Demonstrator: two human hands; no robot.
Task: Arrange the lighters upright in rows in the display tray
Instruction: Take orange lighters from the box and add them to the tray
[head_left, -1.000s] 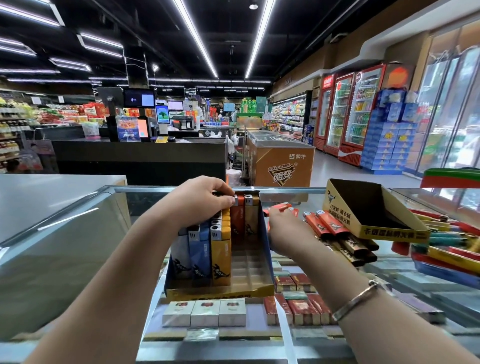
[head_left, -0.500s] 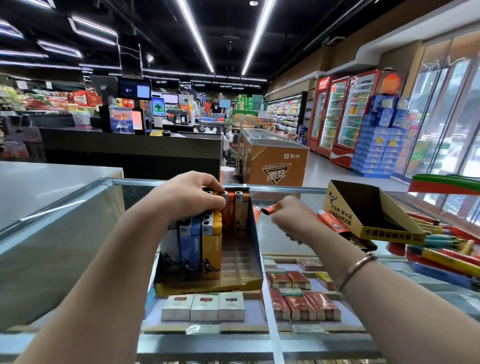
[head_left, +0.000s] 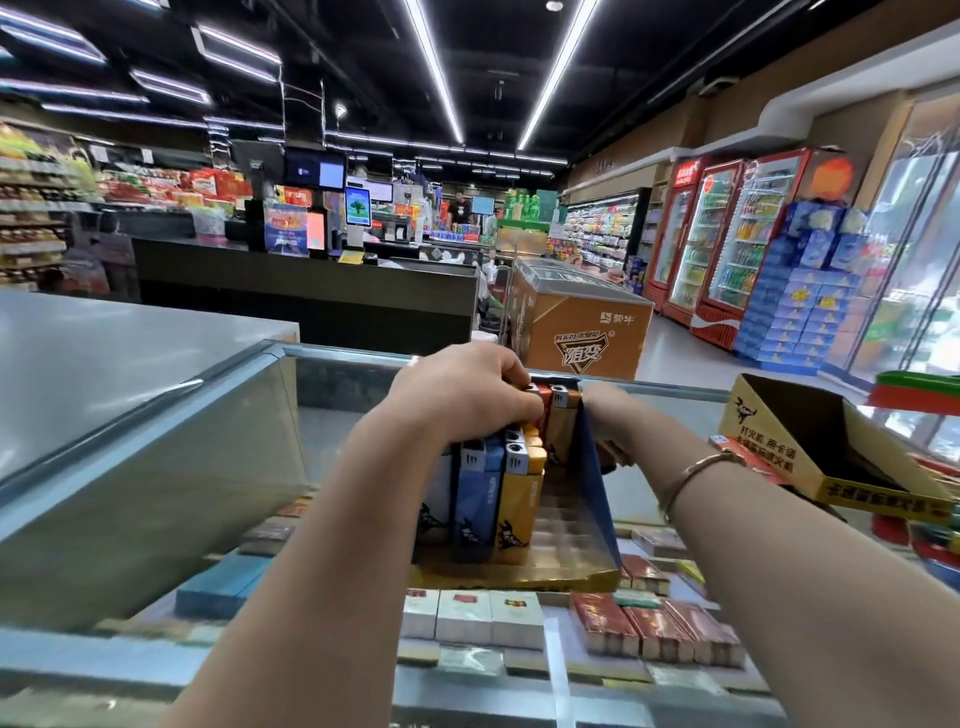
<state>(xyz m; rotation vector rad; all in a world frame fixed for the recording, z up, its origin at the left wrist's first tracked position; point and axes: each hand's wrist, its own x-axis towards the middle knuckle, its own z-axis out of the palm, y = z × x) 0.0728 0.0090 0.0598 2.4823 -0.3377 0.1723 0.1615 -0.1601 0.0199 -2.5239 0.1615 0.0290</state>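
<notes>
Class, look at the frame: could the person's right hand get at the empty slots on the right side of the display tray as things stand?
Probably yes. The right hand sits just beyond the display tray wall, and those empty slots lie open from above; only the blue side wall stands between.

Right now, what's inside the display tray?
The tray holds upright lighters: blue and yellow in front, orange at the back. Its right side shows bare slots. The left hand covers the back-left tops; the count is hidden.

Right hand (head_left: 605, 410) moved from loose lighters to tray (head_left: 597, 499).
</notes>
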